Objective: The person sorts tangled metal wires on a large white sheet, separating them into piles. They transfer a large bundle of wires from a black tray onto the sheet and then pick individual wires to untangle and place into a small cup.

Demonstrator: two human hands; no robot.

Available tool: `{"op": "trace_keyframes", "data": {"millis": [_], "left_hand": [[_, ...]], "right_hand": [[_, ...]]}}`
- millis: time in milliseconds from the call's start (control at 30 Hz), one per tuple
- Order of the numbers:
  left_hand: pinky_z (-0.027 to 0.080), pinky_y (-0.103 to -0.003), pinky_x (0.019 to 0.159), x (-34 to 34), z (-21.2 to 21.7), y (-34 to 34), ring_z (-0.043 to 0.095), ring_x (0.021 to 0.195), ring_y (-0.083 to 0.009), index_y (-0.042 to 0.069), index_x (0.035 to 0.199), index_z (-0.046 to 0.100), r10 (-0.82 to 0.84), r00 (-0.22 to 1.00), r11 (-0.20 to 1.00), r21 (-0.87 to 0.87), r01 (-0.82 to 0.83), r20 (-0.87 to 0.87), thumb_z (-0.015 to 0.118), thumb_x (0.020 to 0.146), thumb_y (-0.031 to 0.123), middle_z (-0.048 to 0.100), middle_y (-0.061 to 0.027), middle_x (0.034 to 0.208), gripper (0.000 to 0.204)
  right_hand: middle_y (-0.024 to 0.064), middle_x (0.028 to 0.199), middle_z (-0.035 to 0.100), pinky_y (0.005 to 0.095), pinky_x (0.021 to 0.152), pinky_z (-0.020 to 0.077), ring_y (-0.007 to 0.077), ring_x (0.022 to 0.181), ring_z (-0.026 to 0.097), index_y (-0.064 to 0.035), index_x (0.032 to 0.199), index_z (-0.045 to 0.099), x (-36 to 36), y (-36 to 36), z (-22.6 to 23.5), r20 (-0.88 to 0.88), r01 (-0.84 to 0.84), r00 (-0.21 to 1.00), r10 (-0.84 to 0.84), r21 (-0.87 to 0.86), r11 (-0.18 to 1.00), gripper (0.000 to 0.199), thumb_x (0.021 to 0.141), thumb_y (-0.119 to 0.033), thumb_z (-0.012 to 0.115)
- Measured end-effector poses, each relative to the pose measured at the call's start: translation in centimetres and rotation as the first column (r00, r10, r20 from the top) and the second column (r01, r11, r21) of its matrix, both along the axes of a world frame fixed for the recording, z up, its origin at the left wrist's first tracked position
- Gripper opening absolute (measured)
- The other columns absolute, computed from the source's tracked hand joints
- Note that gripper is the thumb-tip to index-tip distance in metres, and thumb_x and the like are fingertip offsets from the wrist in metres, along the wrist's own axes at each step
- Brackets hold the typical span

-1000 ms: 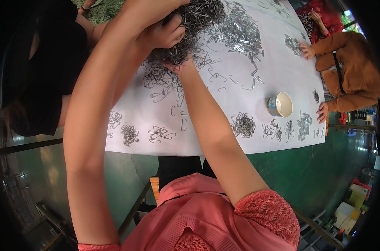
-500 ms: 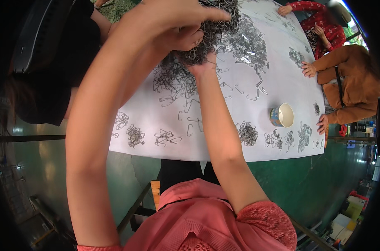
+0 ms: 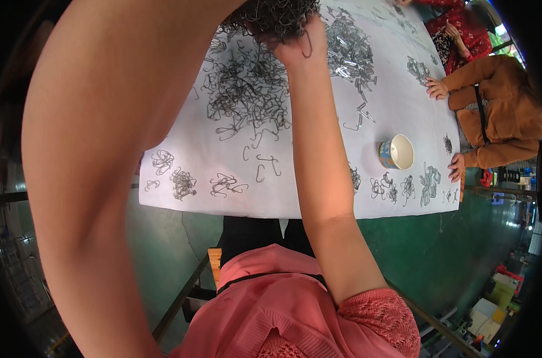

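My right hand reaches to the top of the view and holds a dense tangled clump of dark metal wire hooks from beneath. One hook hangs down over the base of its palm. The clump is cut off by the upper edge. My left arm crosses the left side and leaves at the top, so its hand is out of sight. Below the clump, a loose pile of wire hooks spreads over the white-covered table. Right of my right hand lies a heap of shinier metal pieces.
A paper tub stands at the right. Small groups of hooks line the near table edge, with more by the tub. A person in a brown top has both hands at the right edge; another in red sits beyond.
My left hand has gone up past the top edge, and its arm looms larger. The clump in my right hand has shifted up, showing more of the loose hooks beneath.
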State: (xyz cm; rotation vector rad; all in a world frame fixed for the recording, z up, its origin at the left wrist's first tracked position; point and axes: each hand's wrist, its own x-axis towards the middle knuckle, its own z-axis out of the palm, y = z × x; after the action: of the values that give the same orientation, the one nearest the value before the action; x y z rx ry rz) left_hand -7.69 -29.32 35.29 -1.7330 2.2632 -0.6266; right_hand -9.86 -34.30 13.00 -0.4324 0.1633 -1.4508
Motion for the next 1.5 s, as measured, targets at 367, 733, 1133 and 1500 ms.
{"op": "trace_keyframes", "data": {"millis": [367,733,1133,1500], "left_hand": [[0.042,-0.056,0.087,3.8,-4.6,-2.6,0.049,0.111,-0.0332,0.006,0.116,0.051,-0.474,0.839,0.778,-0.573,0.257,-0.267,0.064,0.072,0.013,0.053,-0.0160,0.113,0.046],[0.042,-0.049,0.082,5.9,-4.3,-2.3,0.048,0.104,-0.0353,0.002,0.104,0.051,-0.664,0.679,0.664,-0.666,0.341,-0.314,0.059,0.070,0.011,0.052,-0.0187,0.105,0.036],[0.040,-0.052,0.089,5.8,-8.3,-1.1,0.044,0.114,-0.0346,0.001,0.118,0.047,-0.652,0.670,0.686,-0.652,0.322,-0.356,0.060,0.073,0.008,0.048,-0.0209,0.114,0.047],[0.039,-0.055,0.089,5.6,-9.3,-1.5,0.045,0.112,-0.0339,0.003,0.119,0.048,-0.635,0.666,0.713,-0.629,0.310,-0.392,0.061,0.072,0.006,0.048,-0.0188,0.111,0.048]], "right_hand": [[0.0167,0.137,0.037,0.0481,0.088,0.0486,0.0368,0.119,0.046,-0.0047,0.136,0.036,-3.6,2.2,-10.9,-0.286,-0.065,0.946,0.153,0.296,0.953,0.050,0.094,-0.028,0.050],[0.0194,0.133,0.044,0.0592,0.098,0.0343,0.0408,0.119,0.044,-0.0092,0.135,0.040,2.4,-2.2,-4.2,0.185,-0.193,0.963,0.195,-0.029,0.981,0.057,0.094,-0.048,0.032],[0.0251,0.137,0.037,0.0694,0.099,0.0288,0.0459,0.127,0.035,0.0021,0.136,0.032,-0.5,-1.4,-3.7,-0.349,0.028,0.936,0.052,0.220,0.975,0.056,0.098,-0.036,0.018],[0.0190,0.139,0.039,0.0624,0.105,0.0272,0.0394,0.132,0.033,-0.0025,0.139,0.030,-1.5,-1.6,-5.6,-0.355,-0.013,0.927,0.119,0.289,0.957,0.059,0.099,-0.043,0.014]]}}
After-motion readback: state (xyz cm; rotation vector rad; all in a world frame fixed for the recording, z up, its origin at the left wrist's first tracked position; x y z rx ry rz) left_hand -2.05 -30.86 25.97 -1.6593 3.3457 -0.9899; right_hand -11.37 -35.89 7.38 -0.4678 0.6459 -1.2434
